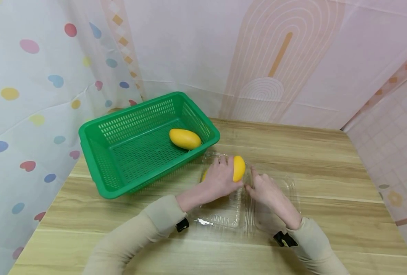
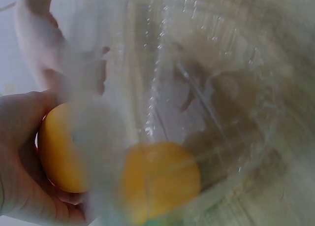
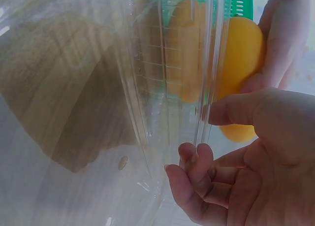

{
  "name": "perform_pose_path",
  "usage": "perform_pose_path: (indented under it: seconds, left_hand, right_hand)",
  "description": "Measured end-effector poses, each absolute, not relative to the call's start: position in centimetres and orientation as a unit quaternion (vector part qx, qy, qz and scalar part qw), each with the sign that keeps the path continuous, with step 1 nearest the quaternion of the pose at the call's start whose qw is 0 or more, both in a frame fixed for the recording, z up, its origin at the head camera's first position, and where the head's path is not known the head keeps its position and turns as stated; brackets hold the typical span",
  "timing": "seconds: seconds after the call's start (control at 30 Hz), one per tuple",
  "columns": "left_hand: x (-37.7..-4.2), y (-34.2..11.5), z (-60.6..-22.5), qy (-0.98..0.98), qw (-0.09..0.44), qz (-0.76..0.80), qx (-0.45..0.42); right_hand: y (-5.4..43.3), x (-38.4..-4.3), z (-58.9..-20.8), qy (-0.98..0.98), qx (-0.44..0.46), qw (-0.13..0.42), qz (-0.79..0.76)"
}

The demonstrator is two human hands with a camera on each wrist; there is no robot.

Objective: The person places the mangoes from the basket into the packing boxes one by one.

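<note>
Yellow, one mango (image 1: 239, 168) sits in our left grip (image 1: 220, 178), whose fingers curl round it over one half of the open clear container (image 1: 220, 210); whether the two touch, we cannot tell. Just right of that grip, our right grip (image 1: 267, 192) pinches the container's edge. Beyond and left of our left grip, a second mango (image 1: 185, 139) lies in the green basket (image 1: 138, 152) on the wooden desk (image 1: 327, 172).

Basket (image 1: 145, 156) stands on the table (image 1: 330, 172) to my left, one mango (image 1: 184, 138) in its right end. To its right and nearer me lies the container (image 1: 224, 211), my left hand (image 1: 220, 178) holding another mango (image 1: 239, 168) at its far side.
</note>
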State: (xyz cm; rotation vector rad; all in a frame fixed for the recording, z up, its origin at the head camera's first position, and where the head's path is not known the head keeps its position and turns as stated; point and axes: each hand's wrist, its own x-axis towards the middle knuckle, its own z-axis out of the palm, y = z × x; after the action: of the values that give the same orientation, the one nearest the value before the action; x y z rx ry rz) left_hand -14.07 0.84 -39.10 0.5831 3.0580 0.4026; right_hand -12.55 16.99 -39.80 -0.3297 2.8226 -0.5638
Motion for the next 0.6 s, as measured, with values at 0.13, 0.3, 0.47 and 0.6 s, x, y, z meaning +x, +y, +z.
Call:
perform_pose_path:
  seconds: [0.13, 0.3, 0.47, 0.6]
  left_hand:
    - [-14.0, 1.5, -39.5, 0.976, 0.013, 0.102, 0.191]
    - [-13.9, 2.1, -39.8, 0.979, 0.017, 0.08, 0.186]
    - [-13.7, 2.3, -40.0, 0.981, 0.004, 0.07, 0.181]
    - [-13.7, 2.4, -40.2, 0.981, 0.001, 0.077, 0.176]
  right_hand:
    - [17.0, -12.6, -39.9, 0.966, -0.118, 0.121, -0.198]
    - [17.1, -12.5, -40.0, 0.964, -0.118, 0.124, -0.202]
    - [17.3, -12.5, -40.0, 0.964, -0.136, 0.115, -0.196]
    - [17.4, -12.4, -39.9, 0.962, -0.147, 0.118, -0.2]
